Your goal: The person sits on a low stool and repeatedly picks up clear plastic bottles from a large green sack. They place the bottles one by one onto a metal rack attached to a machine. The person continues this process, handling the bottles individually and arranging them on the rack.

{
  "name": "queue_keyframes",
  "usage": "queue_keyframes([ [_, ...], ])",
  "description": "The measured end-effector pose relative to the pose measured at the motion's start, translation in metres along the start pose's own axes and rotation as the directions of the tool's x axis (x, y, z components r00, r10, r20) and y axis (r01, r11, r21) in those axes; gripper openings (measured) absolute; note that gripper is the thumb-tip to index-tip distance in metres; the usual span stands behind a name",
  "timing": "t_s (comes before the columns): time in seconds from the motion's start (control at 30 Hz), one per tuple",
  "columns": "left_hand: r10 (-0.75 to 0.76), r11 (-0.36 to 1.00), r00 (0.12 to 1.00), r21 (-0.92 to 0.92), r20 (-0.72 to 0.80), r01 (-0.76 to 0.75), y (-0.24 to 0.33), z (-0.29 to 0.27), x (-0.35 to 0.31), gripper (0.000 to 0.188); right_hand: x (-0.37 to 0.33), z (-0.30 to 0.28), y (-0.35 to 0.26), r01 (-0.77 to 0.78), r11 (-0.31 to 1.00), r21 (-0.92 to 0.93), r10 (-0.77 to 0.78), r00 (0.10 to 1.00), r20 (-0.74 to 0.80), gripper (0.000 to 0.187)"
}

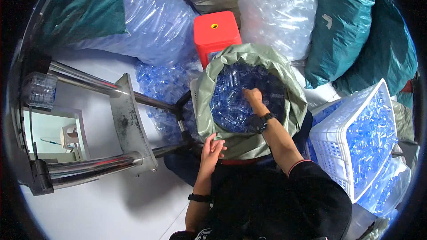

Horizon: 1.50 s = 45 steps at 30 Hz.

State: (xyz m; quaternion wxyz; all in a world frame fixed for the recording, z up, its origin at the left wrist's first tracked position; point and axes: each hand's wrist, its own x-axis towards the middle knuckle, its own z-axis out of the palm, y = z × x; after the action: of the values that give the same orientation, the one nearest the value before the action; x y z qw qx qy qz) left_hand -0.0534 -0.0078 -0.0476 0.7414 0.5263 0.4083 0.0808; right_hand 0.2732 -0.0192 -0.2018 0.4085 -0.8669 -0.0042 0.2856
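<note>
Watching remotely, I can't tell if the right hand [253, 96] grips any bottles [228, 92] in the green sack [204, 113], frame centre; with the left hand [211, 152] loosely open, unpinned folds could slump inward.

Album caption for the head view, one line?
Right hand inside a green sack of bluish plastic pieces, left hand near its rim.

My right arm [281, 140] far forward, right hand [254, 97] in a curl; my left hand [211, 150] closer in, loosely half-unfurled.

No legible text or labels
</note>
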Motion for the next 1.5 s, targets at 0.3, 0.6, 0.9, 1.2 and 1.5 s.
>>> queue_keyframes([
  [0.3, 0.002, 0.988, 1.0, 0.152, -0.018, 0.001, -0.039, -0.01, 0.008, 0.057, 0.014, -0.027, -0.026, 0.209, 0.9, -0.383, -0.155, 0.974, 0.166, 0.058],
  [0.6, 0.243, 0.886, 0.97, 0.41, -0.011, -0.217, -0.02, -0.001, 0.004, 0.053, -0.008, -0.04, -0.016, 0.189, 0.952, -0.242, -0.134, 0.964, 0.229, 0.069],
  [0.9, 0.601, -0.386, 0.473, 0.753, 0.644, -0.533, 0.103, 0.049, 0.042, 0.064, -0.165, -0.144, -0.051, 0.673, 0.732, -0.108, -0.35, 0.507, 0.788, 0.062],
  [1.2, 0.895, 0.06, 0.399, 0.833, 0.199, -0.55, 0.343, 0.016, 0.013, 0.057, -0.178, -0.179, -0.075, 0.308, 0.793, 0.525, -0.525, 0.783, 0.334, 0.048],
  [1.5, 0.856, 0.516, 0.506, 0.207, -0.102, -0.831, 0.439, -0.001, -0.02, 0.043, -0.196, -0.153, -0.057, 0.244, 0.778, 0.578, -0.56, 0.686, 0.464, 0.047],
])
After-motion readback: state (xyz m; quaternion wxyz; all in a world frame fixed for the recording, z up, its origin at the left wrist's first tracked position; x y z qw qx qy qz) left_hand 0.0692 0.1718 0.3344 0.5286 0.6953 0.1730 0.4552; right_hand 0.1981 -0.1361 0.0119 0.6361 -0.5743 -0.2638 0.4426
